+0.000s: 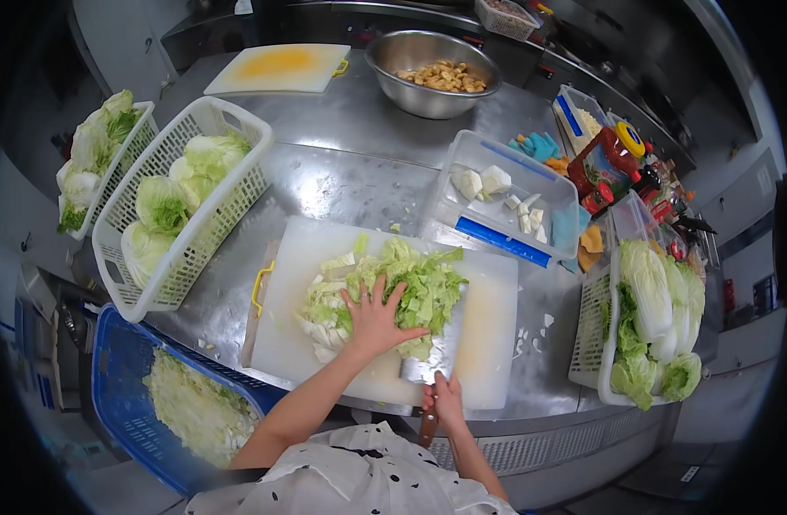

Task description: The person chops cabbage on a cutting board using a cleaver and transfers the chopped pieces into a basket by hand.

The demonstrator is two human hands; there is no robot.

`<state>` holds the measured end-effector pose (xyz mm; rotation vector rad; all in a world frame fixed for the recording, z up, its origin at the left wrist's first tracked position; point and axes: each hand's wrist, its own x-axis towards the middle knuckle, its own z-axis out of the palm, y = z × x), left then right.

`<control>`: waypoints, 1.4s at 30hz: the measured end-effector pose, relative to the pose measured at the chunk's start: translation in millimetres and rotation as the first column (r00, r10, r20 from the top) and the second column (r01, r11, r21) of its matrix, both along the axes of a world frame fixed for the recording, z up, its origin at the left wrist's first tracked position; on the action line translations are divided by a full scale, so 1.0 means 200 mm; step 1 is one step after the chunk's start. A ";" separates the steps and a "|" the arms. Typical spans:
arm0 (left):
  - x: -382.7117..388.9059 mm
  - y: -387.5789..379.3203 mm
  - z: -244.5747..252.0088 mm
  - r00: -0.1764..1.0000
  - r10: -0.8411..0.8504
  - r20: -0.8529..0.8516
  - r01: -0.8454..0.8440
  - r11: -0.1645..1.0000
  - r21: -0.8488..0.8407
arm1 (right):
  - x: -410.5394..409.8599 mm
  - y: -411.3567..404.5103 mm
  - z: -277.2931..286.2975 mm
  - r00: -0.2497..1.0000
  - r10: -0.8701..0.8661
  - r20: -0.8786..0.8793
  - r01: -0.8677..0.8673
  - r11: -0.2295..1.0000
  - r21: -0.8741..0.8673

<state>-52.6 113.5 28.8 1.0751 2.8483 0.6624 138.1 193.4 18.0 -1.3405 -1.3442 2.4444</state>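
Chopped napa cabbage (425, 283) lies in a loose pile on a white plastic cutting board (490, 322) before me. With fingers spread, my left hand (374, 322) rests on top of the pile. My right hand (446, 400) grips the wooden handle of a cleaver (439, 360). Its broad blade lies flat-looking along the right side of the pile, with part of it hidden by leaves. White stem pieces show at the pile's left side.
White baskets (181, 264) of cabbage stand left, another basket (590, 341) right. Below left, a blue basket (119, 386) holds cut cabbage. A clear plastic box (490, 148) with white chunks sits beyond the board. Farther back are a steel bowl (425, 103), a second board (229, 80) and sauce bottles (599, 196).
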 end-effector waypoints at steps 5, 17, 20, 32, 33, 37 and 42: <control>0.00 0.06 -0.03 0.988 0.149 0.047 -0.153 0.984 0.088 | -0.21 -0.07 -0.01 0.989 0.147 -0.030 -0.148 0.989 -0.008; 0.10 0.13 0.11 0.967 0.254 -0.010 -0.228 0.884 0.409 | -0.12 0.01 0.13 0.964 0.228 -0.134 -0.206 0.966 0.158; 0.12 0.15 0.16 0.960 0.279 -0.040 -0.235 0.871 0.432 | -0.13 0.03 0.21 0.958 0.234 -0.164 -0.203 0.961 0.187; 0.14 -0.24 0.51 0.845 0.526 -0.092 -0.352 0.678 0.645 | -0.19 -0.19 0.53 0.832 0.480 -0.278 -0.381 0.859 0.342; 0.14 -0.33 0.53 0.816 0.573 -0.076 -0.401 0.656 0.639 | -0.22 -0.25 0.55 0.801 0.530 -0.278 -0.433 0.834 0.343; 0.20 -0.76 0.61 0.671 0.731 -0.126 -0.458 0.542 0.705 | -0.27 -0.55 0.64 0.649 0.735 -0.198 -0.610 0.658 0.442; 0.39 -1.46 0.35 0.460 0.885 0.066 -0.564 0.234 0.792 | -0.35 -1.03 0.46 0.240 0.968 -0.073 -0.570 0.202 0.796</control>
